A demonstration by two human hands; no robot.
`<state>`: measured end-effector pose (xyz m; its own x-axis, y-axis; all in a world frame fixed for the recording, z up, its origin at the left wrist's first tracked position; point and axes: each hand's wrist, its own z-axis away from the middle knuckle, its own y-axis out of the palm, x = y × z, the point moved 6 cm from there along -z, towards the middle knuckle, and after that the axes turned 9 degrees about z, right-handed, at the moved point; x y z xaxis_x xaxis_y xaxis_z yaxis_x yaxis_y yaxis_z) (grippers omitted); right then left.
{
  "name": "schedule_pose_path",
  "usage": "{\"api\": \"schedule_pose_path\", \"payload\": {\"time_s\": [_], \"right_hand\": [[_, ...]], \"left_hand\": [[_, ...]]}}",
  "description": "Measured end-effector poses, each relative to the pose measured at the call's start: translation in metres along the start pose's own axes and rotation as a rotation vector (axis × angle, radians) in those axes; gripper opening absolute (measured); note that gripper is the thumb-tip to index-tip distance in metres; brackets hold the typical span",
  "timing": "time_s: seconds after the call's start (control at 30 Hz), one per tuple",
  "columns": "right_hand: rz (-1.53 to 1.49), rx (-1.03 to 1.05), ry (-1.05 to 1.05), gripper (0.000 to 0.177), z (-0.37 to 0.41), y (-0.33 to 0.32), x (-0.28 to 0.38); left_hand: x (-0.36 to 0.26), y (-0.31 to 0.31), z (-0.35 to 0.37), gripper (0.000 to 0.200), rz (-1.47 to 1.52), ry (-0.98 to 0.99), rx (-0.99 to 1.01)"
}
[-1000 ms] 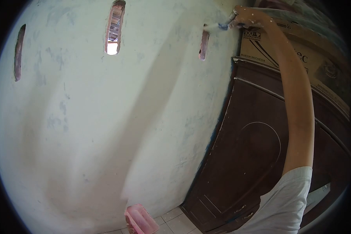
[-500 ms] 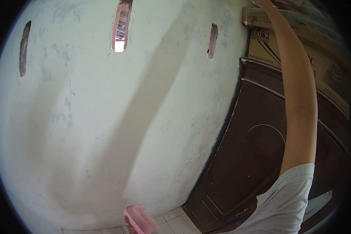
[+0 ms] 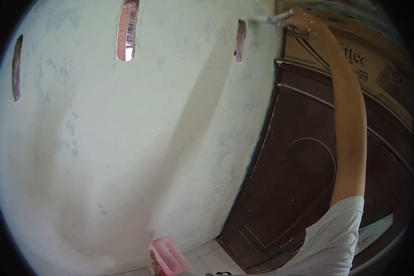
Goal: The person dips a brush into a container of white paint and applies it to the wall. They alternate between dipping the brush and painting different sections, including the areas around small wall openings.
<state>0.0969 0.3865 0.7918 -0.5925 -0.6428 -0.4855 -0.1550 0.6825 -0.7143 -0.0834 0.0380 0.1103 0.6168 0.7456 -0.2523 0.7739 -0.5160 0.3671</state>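
My right hand (image 3: 302, 23), spotted with pale paint, is raised at the upper right with its fingers closed round the handle of a paint brush (image 3: 276, 20). The brush points left, and its blurred tip is at the pale green wall (image 3: 165, 106), above and to the right of the right-hand slot. My bare arm and grey sleeve reach up in front of the dark cabinet. My left hand is out of the picture.
A dark brown cabinet (image 3: 290, 170) stands against the wall at right, with a cardboard box (image 3: 377, 64) on top. Below, a pink container (image 3: 170, 257) is near the tiled floor (image 3: 209, 257). Three narrow slots pierce the wall.
My right hand has come down from the top edge into fuller view, and the brush now shows. The view has shifted slightly, with the wall slots further left.
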Motion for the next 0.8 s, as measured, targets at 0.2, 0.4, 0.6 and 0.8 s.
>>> {"api": "schedule_pose_path", "payload": {"time_s": [0.2, 0.4, 0.6, 0.8], "right_hand": [[-0.162, -0.503, 0.459, 0.030, -0.026, 0.010, -0.080], [-0.117, -0.583, 0.090, 0.033, 0.002, 0.036, -0.020], [-0.026, 0.279, 0.147, 0.035, 0.006, 0.064, -0.029], [0.830, -0.082, -0.367, 0.040, -0.082, 0.000, -0.079]], "left_hand": [[0.007, -0.005, 0.001, 0.022, 0.002, 0.022, 0.013], [0.019, -0.007, 0.008, 0.021, 0.034, 0.031, 0.005], [0.035, -0.003, 0.014, 0.020, 0.068, 0.043, 0.009], [0.044, -0.002, 0.014, 0.019, 0.051, 0.086, 0.019]]}}
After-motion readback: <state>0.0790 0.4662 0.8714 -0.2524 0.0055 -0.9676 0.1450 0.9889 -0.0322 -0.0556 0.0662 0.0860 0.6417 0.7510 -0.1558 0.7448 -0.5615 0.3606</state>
